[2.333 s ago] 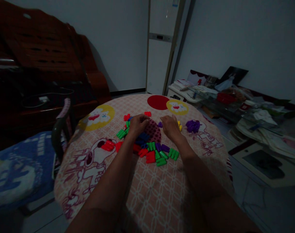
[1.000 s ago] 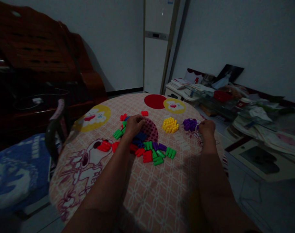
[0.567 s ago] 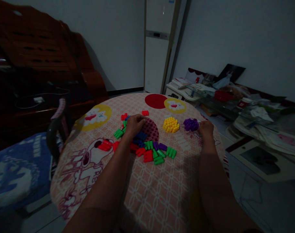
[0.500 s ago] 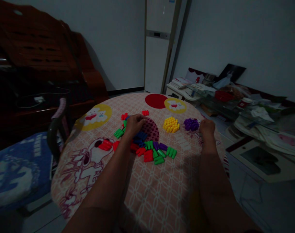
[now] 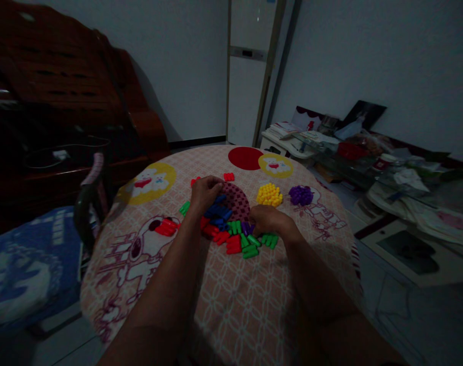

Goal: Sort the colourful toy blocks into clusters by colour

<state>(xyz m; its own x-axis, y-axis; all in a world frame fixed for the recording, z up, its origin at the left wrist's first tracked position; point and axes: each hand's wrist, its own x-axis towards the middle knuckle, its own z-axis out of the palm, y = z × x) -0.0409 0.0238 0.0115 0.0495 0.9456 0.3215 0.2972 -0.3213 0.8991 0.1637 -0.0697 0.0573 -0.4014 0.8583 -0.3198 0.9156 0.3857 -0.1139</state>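
Note:
My left hand (image 5: 207, 194) is curled with its fingertips together above the blue bullet-shaped building blocks (image 5: 219, 213); what it may hold is hidden. My right hand (image 5: 271, 219) has its fingers closed down at the purple blocks (image 5: 247, 229) on the near side of the pile, covering part of them. Around these lie green blocks (image 5: 250, 250) and red blocks (image 5: 233, 244). Beyond the right hand stands a tight yellow cluster of blocks (image 5: 269, 194), with a purple cluster (image 5: 300, 195) to its right.
The round table has a patterned cloth (image 5: 231, 305). One red block (image 5: 228, 177) lies apart at the back, others (image 5: 167, 227) at the left. A chair (image 5: 36, 264) stands left, and a cluttered glass-topped cabinet (image 5: 353, 157) runs along the right wall.
My right hand has moved left from beside the purple cluster to the loose purple blocks in the pile. My left hand has shifted slightly left, uncovering more blue blocks.

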